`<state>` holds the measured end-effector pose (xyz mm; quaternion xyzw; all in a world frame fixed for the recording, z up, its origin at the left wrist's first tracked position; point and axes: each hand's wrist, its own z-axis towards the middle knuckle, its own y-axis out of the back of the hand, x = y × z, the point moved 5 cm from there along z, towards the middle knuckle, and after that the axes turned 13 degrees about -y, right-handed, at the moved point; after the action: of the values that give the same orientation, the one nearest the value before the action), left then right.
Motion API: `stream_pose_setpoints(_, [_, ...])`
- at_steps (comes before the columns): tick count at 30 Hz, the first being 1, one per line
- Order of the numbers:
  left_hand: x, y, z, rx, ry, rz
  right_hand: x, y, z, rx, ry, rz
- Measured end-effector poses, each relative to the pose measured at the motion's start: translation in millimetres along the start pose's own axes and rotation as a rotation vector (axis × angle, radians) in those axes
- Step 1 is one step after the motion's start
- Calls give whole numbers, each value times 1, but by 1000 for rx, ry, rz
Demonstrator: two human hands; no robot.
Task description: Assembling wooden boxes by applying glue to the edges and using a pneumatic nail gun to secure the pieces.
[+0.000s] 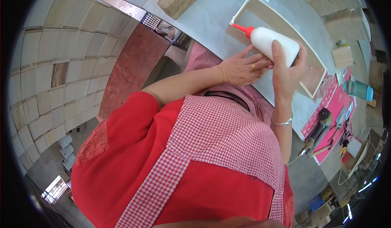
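My right hand (288, 70) is wrapped round a white squeeze bottle (273, 41) with a red cap and a long tapered nozzle. The bottle lies tilted, nozzle pointing left. Its tip is at the near-left corner of an open rectangular wooden frame (285, 21), where a small white spot shows; whether they touch I cannot tell. Just below the bottle is my left hand (246, 68), fingers stretched out towards the right hand and holding nothing visible. A ring is on one of its fingers. Part of the frame is hidden behind the bottle and my hands.
A wooden block (181, 0) lies on the grey table (220, 14) at the far left. Stacked wooden pieces (342, 24) stand far right. At the right, a pink cloth (326, 110) carries several tools beside a teal jar (358, 90). Tall stacks of boards (65, 69) rise at left.
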<state>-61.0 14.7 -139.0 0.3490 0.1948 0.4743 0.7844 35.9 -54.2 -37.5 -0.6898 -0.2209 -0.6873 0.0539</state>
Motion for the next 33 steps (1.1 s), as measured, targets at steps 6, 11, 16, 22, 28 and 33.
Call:
stream_pose_setpoints(6, [3,3,1,-36,5,-39,0,15,-2,-42,-25,-25])
stream_pose_setpoints(11, [2,7,-1,-30,-32,-49,3,47,-14,-118,-120,-22])
stream_pose_setpoints(16, [0,7,0,-18,-104,-54,0,86,-22,-198,-107,-108])
stream_pose_setpoints(22, [1,10,3,23,-96,-84,0,131,-39,-308,-130,-144])
stream_pose_setpoints(28, [1,10,3,56,-90,-91,-13,184,-58,-465,-183,-183])
stream_pose_setpoints(33, [0,10,4,93,-85,-82,-19,217,-69,-539,-204,-194])
